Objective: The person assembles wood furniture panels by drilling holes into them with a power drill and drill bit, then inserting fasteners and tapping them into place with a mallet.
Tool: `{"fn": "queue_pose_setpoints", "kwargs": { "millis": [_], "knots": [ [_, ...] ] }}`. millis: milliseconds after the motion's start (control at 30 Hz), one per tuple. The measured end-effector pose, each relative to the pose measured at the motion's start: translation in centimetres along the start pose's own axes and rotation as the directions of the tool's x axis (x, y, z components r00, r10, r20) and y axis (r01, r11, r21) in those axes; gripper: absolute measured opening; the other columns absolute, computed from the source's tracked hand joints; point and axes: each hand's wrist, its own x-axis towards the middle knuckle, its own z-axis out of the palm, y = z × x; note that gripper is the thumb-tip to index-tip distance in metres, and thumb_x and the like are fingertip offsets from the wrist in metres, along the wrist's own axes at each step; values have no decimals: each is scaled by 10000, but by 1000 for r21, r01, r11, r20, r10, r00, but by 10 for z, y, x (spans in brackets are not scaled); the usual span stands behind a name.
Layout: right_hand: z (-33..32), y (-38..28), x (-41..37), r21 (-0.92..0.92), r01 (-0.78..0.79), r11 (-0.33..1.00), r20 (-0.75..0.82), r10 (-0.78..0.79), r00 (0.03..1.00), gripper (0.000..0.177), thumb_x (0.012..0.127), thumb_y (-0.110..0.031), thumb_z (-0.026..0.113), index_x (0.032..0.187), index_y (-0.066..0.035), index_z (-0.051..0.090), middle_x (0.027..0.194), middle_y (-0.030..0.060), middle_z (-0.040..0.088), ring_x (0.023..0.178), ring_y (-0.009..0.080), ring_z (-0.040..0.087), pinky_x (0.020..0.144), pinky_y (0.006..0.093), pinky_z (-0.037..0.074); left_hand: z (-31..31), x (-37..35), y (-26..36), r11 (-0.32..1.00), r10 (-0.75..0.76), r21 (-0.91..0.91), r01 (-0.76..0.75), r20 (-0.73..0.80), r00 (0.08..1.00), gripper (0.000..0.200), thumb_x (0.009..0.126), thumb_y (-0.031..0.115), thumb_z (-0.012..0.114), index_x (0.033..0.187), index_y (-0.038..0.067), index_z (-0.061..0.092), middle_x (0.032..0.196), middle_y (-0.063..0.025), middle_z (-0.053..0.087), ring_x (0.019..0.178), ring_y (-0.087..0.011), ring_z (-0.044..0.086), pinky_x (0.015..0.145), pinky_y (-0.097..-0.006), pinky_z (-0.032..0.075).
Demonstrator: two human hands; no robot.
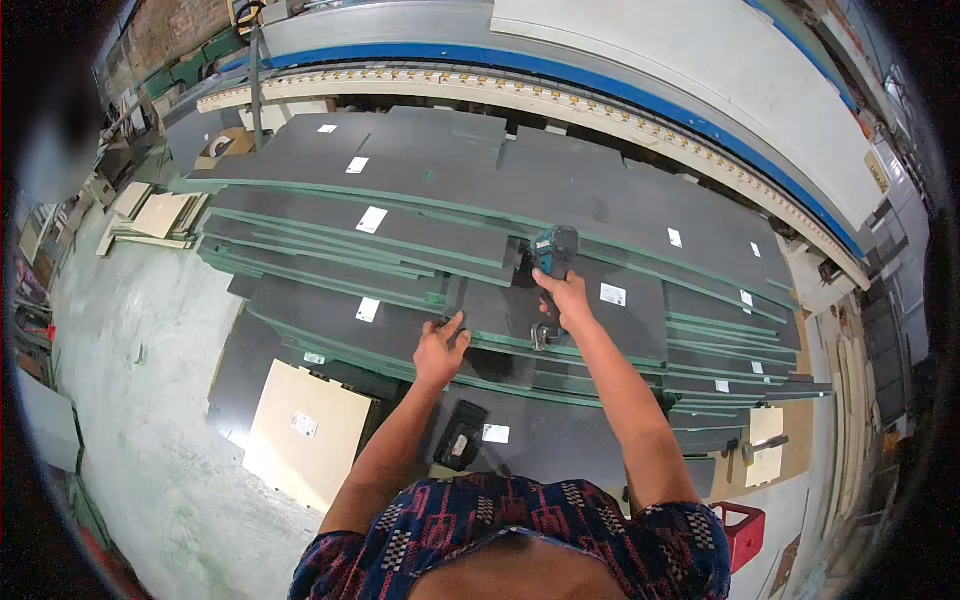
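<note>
My right hand [566,296] is closed round the grip of a teal and black cordless drill [556,246], raised over the stacked boards with its nose to the left. My left hand [440,352] is at the front edge of a dark grey board [490,305] with green edges. Its thumb and fingers are apart, and the fingertips are right at that edge. White labels lie on several boards, one of them a printed label [613,294] just right of the drill. Below my right wrist is a small metal piece [543,337].
A long machine beam [430,88] runs along the back. In front are a cream panel [300,425] and a black case [461,436]. A hammer [765,446] lies across another pale panel at right, near a red stool [742,535]. Pale floor [150,350] shows at left.
</note>
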Motion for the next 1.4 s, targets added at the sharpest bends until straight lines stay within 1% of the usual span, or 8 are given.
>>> {"fn": "queue_pose_setpoints", "kwargs": {
  "millis": [200, 300, 533, 733, 833, 1133, 1233, 1400],
  "knots": [
    [1, -3, -1, -43, -10, 999, -12, 10, 1000, 343, 700, -197, 749, 849, -15, 499, 708, 59, 530, 488, 143, 497, 376, 269, 421, 1, 0, -2, 1000, 21, -4, -21, -2, 1000, 428, 800, 385, 558, 1194, 218, 557, 1124, -202, 505, 1031, -373, 504, 864, -424, 420],
    [-2, -2, 3, -102, -82, 991, 12, 83, 996, 342, 742, -206, 716, 949, -13, 523, 861, 76, 576, 708, 169, 538, 443, 288, 427, 3, 3, -6, 1000, -6, 22, 5, 50, 999, 432, 801, 387, 556, 1200, 222, 551, 1136, -203, 500, 1037, -371, 501, 871, -423, 417],
    [-5, 0, 4, -33, -49, 998, 20, 49, 999, 326, 710, -143, 737, 914, -5, 523, 821, 79, 579, 636, 174, 546, 406, 292, 414, -7, -3, 11, 996, -45, 78, 43, 17, 999, 425, 804, 378, 553, 1208, 247, 543, 970, -174, 554, 945, -344, 542, 806, -416, 441],
    [-6, 1, 5, -7, -43, 999, 14, 43, 999, 329, 693, -113, 744, 881, -3, 497, 749, 88, 568, 526, 172, 525, 389, 303, 412, -5, -2, 6, 997, -68, 33, 66, 65, 996, 452, 816, 437, 541, 1236, 273, 511, 1092, -217, 559, 1042, -411, 501, 880, -427, 411],
    [-8, 5, 9, 8, -26, 1000, 34, 25, 999, 340, 693, -117, 744, 893, -1, 494, 750, 87, 564, 515, 172, 519, 388, 300, 415, 6, -1, -4, 994, 26, 108, -22, -38, 999, 431, 807, 399, 550, 1218, 274, 530, 1000, -186, 552, 937, -354, 546, 808, -418, 440],
    [-7, 2, 4, -2, -67, 998, 14, 67, 998, 339, 697, -136, 744, 907, 0, 515, 783, 79, 555, 550, 161, 511, 387, 275, 419, 1, 0, 3, 995, -90, 43, 87, 59, 994, 429, 804, 404, 565, 1211, 273, 536, 1019, -199, 542, 969, -374, 535, 833, -415, 434],
    [-8, 0, 5, -17, -78, 997, 10, 78, 997, 326, 702, -137, 740, 898, -1, 517, 780, 70, 552, 578, 157, 515, 389, 268, 420, 7, 2, -8, 999, 35, 33, -34, -25, 999, 423, 807, 397, 563, 1209, 266, 540, 1027, -207, 549, 958, -369, 543, 824, -418, 436],
    [-10, 3, 6, 47, -63, 997, 55, 60, 997, 334, 697, -143, 746, 891, -12, 508, 745, 61, 544, 548, 150, 510, 389, 274, 417, 1, -2, 6, 999, -29, 36, 29, -9, 1000, 415, 806, 384, 568, 1197, 244, 553, 1037, -215, 561, 957, -369, 547, 831, -415, 435]
  ]
}}
